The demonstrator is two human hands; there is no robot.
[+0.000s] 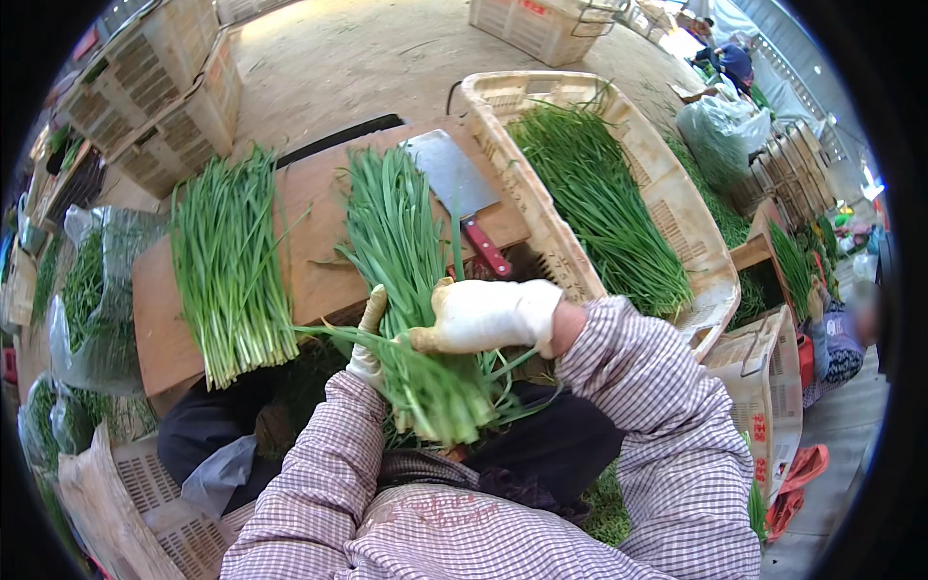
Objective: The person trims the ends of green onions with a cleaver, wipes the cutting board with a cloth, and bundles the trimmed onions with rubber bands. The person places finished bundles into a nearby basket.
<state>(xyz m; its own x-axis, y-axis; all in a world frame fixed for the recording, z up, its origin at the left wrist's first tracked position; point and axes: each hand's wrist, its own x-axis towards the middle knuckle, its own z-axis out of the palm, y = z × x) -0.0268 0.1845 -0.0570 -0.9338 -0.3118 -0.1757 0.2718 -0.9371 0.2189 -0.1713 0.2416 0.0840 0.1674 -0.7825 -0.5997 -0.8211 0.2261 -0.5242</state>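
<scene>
A bundle of long green leafy stalks, seemingly Chinese chives [395,225], lies over the edge of a wooden board [319,268], its pale cut ends blurred towards my lap. My left hand [368,337], in a stained light glove, grips its left side. My gloved right hand [471,317] presses on the bundle from the right; its fingertips are partly hidden among leaves, and a few loose leaves stick out beneath it. A second pile of chives [232,268] lies on the board's left part. Behind my right hand rests a cleaver [457,181] with a red handle.
A cream plastic crate [536,210] holding more chives [602,203] stands right of the board. Stacked crates [156,72] are at the upper left, bags of greens [101,290] at the left. Another crate [536,29] stands on the floor ahead. A person [834,348] sits at the far right.
</scene>
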